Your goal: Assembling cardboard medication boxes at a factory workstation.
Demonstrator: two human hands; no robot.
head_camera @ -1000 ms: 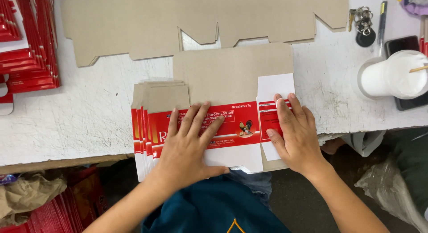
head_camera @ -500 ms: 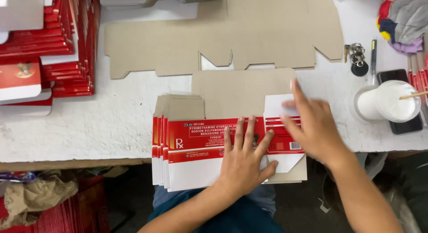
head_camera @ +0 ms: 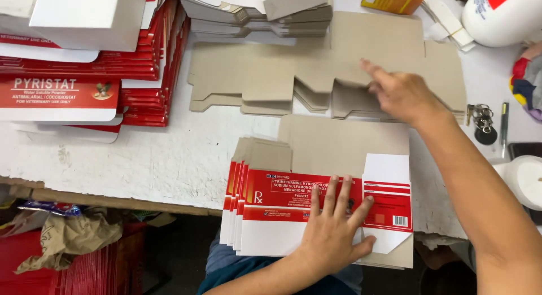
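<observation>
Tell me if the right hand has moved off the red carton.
Yes. The right hand has left the red carton and gone up the table onto the brown blanks.

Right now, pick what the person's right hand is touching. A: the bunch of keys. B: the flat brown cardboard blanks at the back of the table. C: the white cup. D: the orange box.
B: the right hand rests its fingers on the brown cardboard blanks, well clear of the keys, while the left hand presses on the red and white carton stack.
</observation>
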